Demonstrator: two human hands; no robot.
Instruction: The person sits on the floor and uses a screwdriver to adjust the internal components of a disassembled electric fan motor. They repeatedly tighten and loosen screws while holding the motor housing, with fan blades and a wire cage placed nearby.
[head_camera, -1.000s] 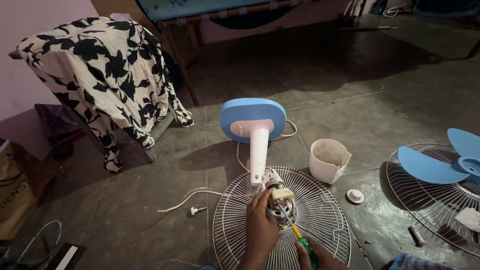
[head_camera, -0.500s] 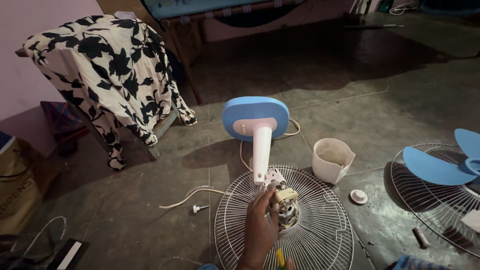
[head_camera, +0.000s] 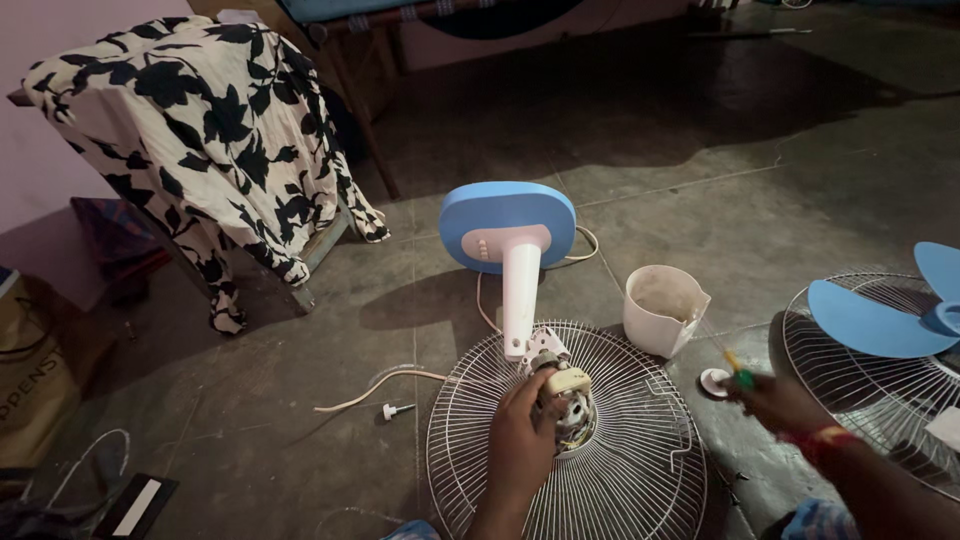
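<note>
A dismantled table fan lies on the concrete floor, its blue base (head_camera: 508, 226) and white stem (head_camera: 520, 300) pointing away from me. My left hand (head_camera: 520, 440) grips the exposed fan motor (head_camera: 570, 405) at the middle of the round wire guard (head_camera: 640, 470). My right hand (head_camera: 775, 400) is out to the right, holding a screwdriver (head_camera: 735, 368) with a green and yellow handle, its tip pointing toward the white plastic cup (head_camera: 662, 310). A small white round cap (head_camera: 712, 380) lies on the floor just left of that hand.
A second wire guard (head_camera: 880, 400) carrying the blue fan blades (head_camera: 885, 315) lies at the right. A chair draped with black-and-white floral cloth (head_camera: 200, 130) stands at the left. A white cord (head_camera: 370, 385) and a small white screw (head_camera: 392, 410) lie left of the guard. Bags sit at the far left edge.
My right hand has moved away from the motor to the right, taking the screwdriver toward the white cup. My left hand has stayed on the motor.
</note>
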